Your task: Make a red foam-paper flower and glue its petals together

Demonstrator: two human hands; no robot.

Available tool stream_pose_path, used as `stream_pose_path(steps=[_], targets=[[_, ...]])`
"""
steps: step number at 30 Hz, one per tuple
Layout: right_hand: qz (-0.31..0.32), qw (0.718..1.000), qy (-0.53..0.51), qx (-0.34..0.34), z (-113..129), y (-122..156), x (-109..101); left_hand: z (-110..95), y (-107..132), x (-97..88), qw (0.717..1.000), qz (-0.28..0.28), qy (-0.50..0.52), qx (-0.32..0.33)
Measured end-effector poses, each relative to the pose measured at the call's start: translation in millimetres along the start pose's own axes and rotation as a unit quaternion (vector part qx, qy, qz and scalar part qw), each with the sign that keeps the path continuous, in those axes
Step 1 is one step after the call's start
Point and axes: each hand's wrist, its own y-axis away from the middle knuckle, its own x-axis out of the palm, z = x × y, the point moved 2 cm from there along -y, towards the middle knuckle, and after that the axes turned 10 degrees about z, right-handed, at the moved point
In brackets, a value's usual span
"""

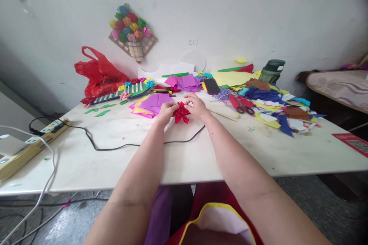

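Note:
A red paper flower (181, 114) with pointed petals is held a little above the white table (189, 164). My left hand (167, 113) pinches its left side between thumb and fingers. On the flower's right side, my right hand (196, 106) grips a petal with the thumb and fingertips. Just behind my left hand lies a stack of purple, yellow and pink paper sheets (155, 102). A yellow-and-black utility knife (162, 91) rests beyond that stack. Green paper leaves (102, 113) are scattered to the left.
A red plastic bag (100, 72) and a board of paper flowers (120, 93) stand back left. Scissors (244, 108), a phone (212, 86), paper scraps (287, 113) and a bottle (272, 72) are to the right. A black cable (115, 147) crosses the table from a power strip (37, 145).

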Motion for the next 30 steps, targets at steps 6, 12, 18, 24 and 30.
stream_pose_path(steps=[6, 12, 18, 24, 30], targets=[[-0.001, 1.0, 0.024, 0.006, 4.9, 2.1, -0.2, -1.0, 0.9, 0.5, 1.0, 0.004, 0.017, 0.0], [-0.005, 1.0, 0.02, -0.003, 7.0, 2.8, 0.8, 0.5, 2.1, 0.8, 0.999, 0.026, 0.028, -0.015], [-0.007, 1.0, 0.024, -0.016, 11.2, 3.8, 0.7, 1.8, 0.7, 2.2, 0.999, 0.039, 0.015, -0.025], [0.005, 1.0, 0.003, 0.009, 8.8, 3.3, 0.5, 2.4, -1.0, 2.2, 1.0, 0.013, 0.012, -0.007], [-0.018, 1.0, 0.018, 0.003, 8.4, 3.2, 0.7, 1.5, 0.1, 3.1, 0.999, 0.032, 0.017, -0.011]])
